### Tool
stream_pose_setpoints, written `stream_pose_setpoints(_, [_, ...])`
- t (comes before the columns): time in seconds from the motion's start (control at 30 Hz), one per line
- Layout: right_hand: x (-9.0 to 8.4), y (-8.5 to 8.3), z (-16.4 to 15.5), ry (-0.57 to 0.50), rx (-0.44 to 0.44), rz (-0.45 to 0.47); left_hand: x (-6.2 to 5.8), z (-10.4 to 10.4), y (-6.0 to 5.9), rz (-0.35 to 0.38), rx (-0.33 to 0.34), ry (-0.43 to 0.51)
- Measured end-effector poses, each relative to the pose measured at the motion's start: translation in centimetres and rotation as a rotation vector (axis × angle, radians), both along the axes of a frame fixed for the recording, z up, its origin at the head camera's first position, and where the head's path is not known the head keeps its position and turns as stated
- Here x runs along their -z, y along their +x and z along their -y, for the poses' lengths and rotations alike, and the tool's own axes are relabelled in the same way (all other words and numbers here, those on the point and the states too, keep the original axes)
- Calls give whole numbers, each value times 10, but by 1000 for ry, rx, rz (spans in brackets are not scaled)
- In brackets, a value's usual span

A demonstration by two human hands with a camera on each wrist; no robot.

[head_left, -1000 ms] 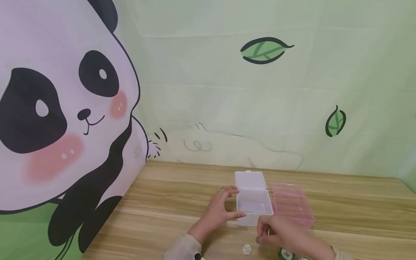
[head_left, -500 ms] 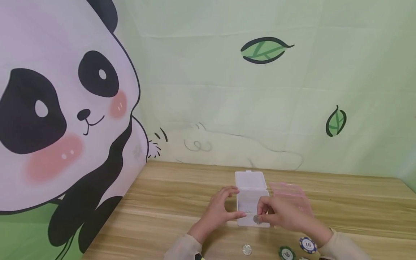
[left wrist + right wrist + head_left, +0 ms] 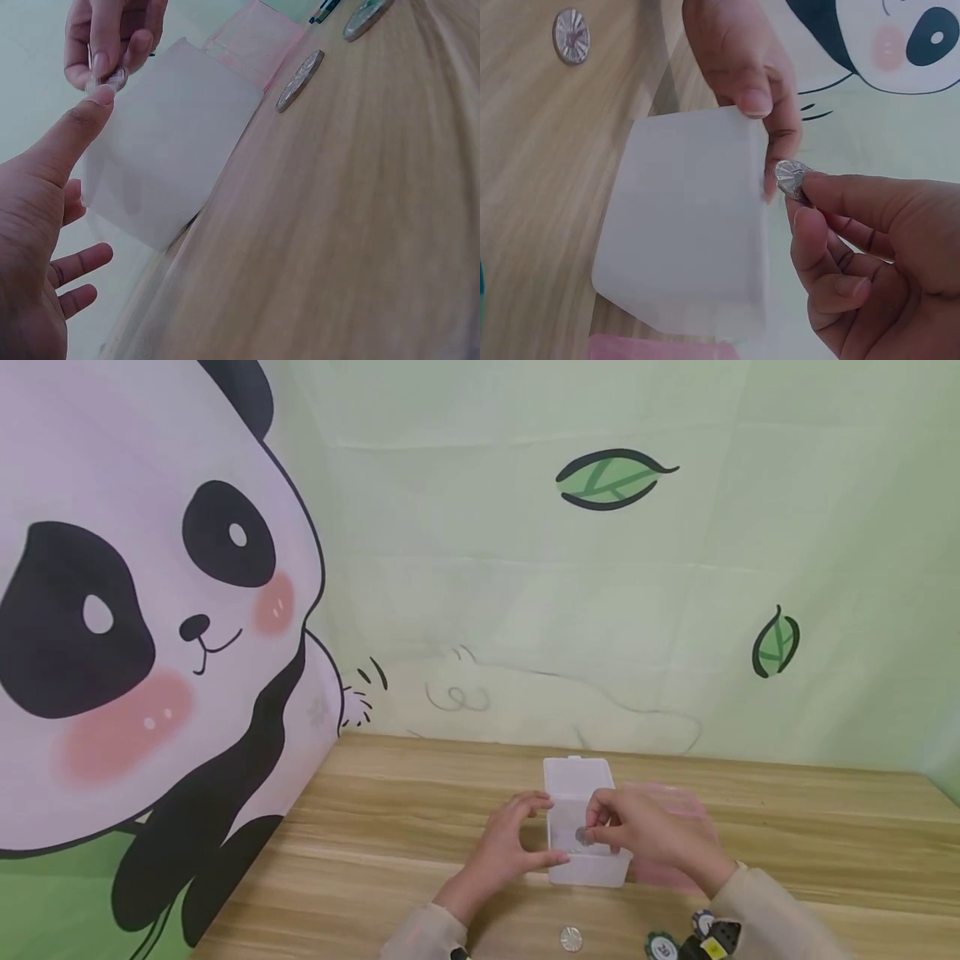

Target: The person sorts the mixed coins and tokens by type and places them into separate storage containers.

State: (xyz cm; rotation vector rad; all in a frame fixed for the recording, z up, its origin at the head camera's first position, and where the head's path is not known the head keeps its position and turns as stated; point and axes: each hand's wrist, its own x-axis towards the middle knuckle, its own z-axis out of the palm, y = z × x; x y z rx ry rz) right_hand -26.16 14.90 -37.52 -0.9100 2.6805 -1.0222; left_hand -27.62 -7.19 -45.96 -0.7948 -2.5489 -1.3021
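My right hand pinches a silver coin between thumb and fingertips, over the opening of a white plastic box. The box's hinged lid is swung back toward the wall. My left hand holds the box from its left side, the thumb on the front rim and the fingers at the back corner. In the right wrist view the pinched coin shows a ridged, ray-like face. Another silver coin lies on the table in front of the box. The box's contents are mostly hidden.
A pink see-through box stands right of the white one, partly behind my right forearm. Near the front edge lie a green poker chip and a blue one, beside my right sleeve. A panda-print cloth hangs behind the wooden table.
My right hand has carried the coin up and away from me, from in front of the white box to over its opening. My left hand has stayed at the box.
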Motion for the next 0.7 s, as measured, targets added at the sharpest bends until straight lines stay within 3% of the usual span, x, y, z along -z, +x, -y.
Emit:
stream_pose_setpoints(0.2, [5,-7,6,41,7,-32,0,0,-1,-17,-2,-6])
stream_pose_setpoints(0.47, [15,-14,20,95,71,-7,0,0,-1,-10,-4,-5])
stream_pose_setpoints(0.7, [26,-21,29,189,66,-104,1,1,-1,-31,0,-11])
